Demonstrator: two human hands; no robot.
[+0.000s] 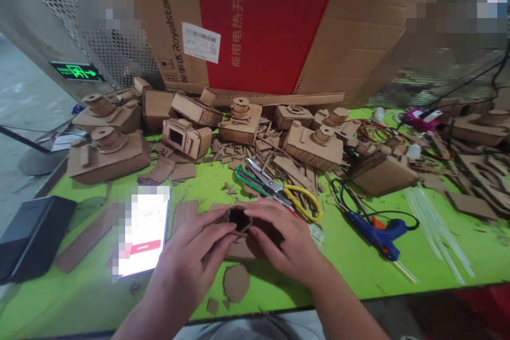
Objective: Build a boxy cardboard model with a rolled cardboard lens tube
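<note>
Between my two hands is a short cardboard tube [241, 234] with a dark hollow facing up. My left hand [199, 241] has its fingers wrapped around the left side of the tube. On the opposite side, my right hand [285, 241] presses in with fingers and thumb. A flat-sided cardboard piece [247, 251] lies below the tube, partly covered by my hands; I cannot tell whether the two are joined. Nearer to me lies a round cardboard disc [236, 282]. Just beyond my right hand are scissors [305, 204] with yellow handles, beside a green utility knife [251, 180].
Several cardboard camera models [109, 156] line the back amid scraps [265, 141]. A lit phone [145, 234] and dark box [35, 234] are at left. A blue glue gun [378, 234] with a cord and several glue sticks [442, 239] lie right. A large carton [271, 26] stands behind.
</note>
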